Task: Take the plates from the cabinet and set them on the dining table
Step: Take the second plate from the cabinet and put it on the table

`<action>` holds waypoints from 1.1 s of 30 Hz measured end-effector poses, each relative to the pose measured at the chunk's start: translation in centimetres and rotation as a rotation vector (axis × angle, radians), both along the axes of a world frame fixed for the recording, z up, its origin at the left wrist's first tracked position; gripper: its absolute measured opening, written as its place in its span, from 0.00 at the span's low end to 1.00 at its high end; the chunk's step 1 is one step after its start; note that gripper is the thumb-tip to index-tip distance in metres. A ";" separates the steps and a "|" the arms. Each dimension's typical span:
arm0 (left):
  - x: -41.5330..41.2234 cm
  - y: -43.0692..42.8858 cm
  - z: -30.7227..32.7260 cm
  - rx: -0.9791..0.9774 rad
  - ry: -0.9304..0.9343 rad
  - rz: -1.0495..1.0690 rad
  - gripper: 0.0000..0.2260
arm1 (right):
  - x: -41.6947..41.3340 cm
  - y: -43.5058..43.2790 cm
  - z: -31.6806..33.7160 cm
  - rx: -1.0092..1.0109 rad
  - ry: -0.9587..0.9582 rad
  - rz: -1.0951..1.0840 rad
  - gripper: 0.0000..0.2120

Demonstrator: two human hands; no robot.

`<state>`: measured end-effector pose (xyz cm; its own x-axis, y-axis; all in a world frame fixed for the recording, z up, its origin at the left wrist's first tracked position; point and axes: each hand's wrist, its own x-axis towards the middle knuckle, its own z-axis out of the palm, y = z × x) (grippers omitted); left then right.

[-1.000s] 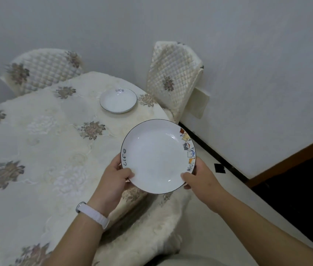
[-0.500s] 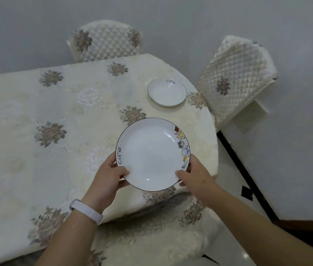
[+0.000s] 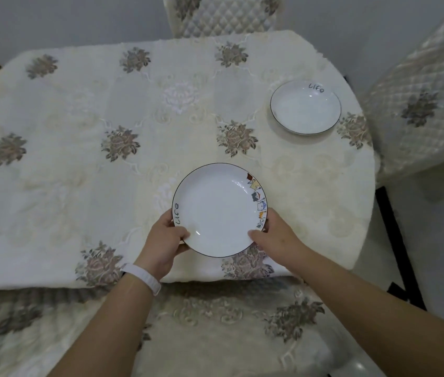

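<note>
Two plates (image 3: 219, 210) (image 3: 305, 107), floral tablecloth (image 3: 79, 104), quilted chairs (image 3: 223, 14) (image 3: 419, 104)

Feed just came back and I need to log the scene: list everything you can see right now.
near plate: one, white, dark rim, cartoon figures on its right edge; over the table's near edge.
far plate: one, white, dark rim; on the table, far right.
table: one, cream floral cloth; centre of view.
far chair: one, cream quilted cover; behind the table.
right chair: one, cream quilted cover; at the table's right.
near chair: one, cream floral cover; below the arms.
wristband: one, white; left wrist.
left hand: grips the near plate's left rim.
right hand: grips its right rim.
</note>
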<state>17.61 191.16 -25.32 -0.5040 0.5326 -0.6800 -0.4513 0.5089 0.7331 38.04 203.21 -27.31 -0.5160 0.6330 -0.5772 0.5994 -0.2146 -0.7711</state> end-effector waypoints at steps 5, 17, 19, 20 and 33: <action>0.0 0.0 -3.0 -0.034 -0.032 0.066 0.25 | -0.7 1.0 -2.3 -0.036 -0.038 0.036 0.20; -0.1 0.7 -6.6 -0.042 0.074 0.121 0.27 | -1.5 2.0 -5.1 -0.029 -0.103 0.011 0.17; 0.0 0.5 -6.9 -0.056 0.128 0.103 0.27 | -1.5 2.0 -5.2 -0.027 -0.101 0.000 0.16; 0.1 0.4 -6.9 -0.059 0.143 0.091 0.27 | -1.6 1.9 -5.2 -0.024 -0.101 -0.002 0.16; 0.9 -2.1 -2.3 -0.129 0.197 0.166 0.14 | -0.2 2.7 -3.4 0.039 -0.032 -0.053 0.18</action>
<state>18.51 189.08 -27.59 -0.7062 0.3472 -0.6170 -0.3914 0.5347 0.7489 37.82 205.91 -30.71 -0.4626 0.6812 -0.5675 0.6129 -0.2168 -0.7599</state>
